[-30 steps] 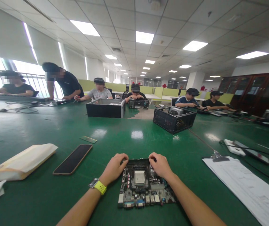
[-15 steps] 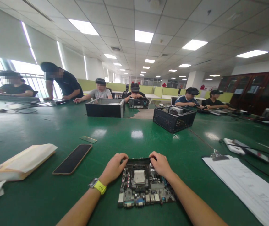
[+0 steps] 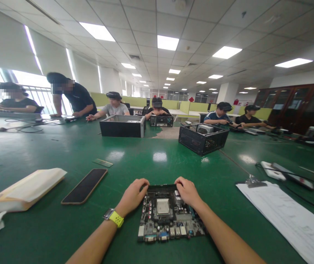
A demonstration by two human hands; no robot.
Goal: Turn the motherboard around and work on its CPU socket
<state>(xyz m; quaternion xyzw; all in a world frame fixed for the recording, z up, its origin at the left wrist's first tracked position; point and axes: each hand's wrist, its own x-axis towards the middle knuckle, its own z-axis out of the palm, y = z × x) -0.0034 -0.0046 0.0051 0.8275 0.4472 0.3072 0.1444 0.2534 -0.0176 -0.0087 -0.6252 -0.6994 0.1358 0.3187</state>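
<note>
A dark motherboard point(image 3: 170, 222) lies on the green table in front of me, its row of ports facing my body. A square silver processor point(image 3: 163, 206) sits in its socket near the board's middle. My left hand point(image 3: 133, 195) is closed on the far left corner, thumb and fingers curled at the edge. At the far right corner, my right hand point(image 3: 189, 193) holds the board the same way, partly covering it. The fingertips of both hands are partly hidden. A watch with a yellow-green strap point(image 3: 116, 219) is on my left wrist.
Left of the board lie a phone point(image 3: 84, 186), a thin green strip point(image 3: 102, 162) and a paper-wrapped packet point(image 3: 26, 189). A clipboard with papers point(image 3: 286, 214) rests at right, near cables and a white power strip point(image 3: 273, 171). Computer cases point(image 3: 122, 128) stand farther back; several people sit or stand beyond.
</note>
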